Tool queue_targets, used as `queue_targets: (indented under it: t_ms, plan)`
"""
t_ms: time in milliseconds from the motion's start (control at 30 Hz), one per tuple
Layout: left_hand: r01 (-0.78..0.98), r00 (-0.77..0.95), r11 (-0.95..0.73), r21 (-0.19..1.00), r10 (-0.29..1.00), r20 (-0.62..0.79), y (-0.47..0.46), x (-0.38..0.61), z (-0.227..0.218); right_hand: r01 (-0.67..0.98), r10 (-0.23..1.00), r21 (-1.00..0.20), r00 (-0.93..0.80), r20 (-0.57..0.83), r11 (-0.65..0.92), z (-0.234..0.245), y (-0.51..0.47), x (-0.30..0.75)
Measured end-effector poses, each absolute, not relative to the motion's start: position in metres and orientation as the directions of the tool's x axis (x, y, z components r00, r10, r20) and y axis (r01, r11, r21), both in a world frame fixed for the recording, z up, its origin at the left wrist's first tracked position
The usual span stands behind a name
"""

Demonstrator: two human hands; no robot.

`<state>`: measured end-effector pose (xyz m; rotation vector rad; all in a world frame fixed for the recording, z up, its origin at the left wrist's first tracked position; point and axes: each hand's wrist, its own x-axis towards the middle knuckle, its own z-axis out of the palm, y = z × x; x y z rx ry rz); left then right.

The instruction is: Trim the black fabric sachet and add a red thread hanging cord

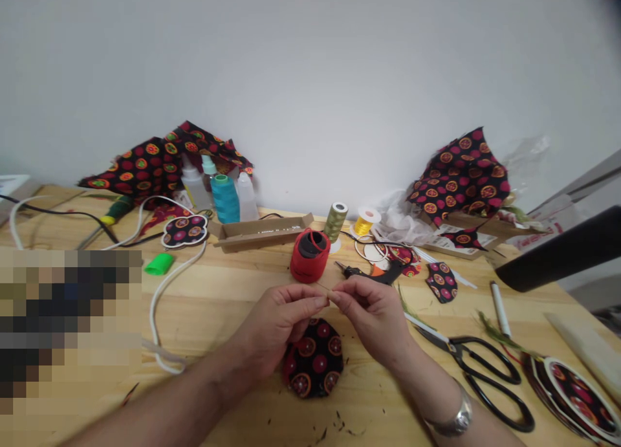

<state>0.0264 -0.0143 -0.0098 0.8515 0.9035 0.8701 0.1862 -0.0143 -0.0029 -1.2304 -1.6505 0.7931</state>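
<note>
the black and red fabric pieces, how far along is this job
Done, it seems: a stack of white-rimmed fabric rounds sits at the front right. In hand: the left hand and right hand pinch a thin pale strand above a dark fabric round. Left: uncut printed cloth lies heaped at the back right, though exactly how much work remains is hard to tell.

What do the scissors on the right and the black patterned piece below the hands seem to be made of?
The scissors look like steel blades with black moulded plastic handles, going by the pale metallic sheen and the smooth, dark loops. The patterned piece looks like printed woven fabric, with a matte surface and soft, puckered edges; probably cotton, though the fibre cannot be told.
</note>
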Motion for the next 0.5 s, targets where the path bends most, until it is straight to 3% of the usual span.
queue_targets:
  t_ms: [500]
  plan:
    - [-0.296, 0.385, 0.409, 0.863, 0.878, -0.285, -0.0133, 0.0263, -0.0106, 0.328, 0.959, -0.901, -0.092, 0.268, 0.284, -0.0042, -0.0138, 0.1871]
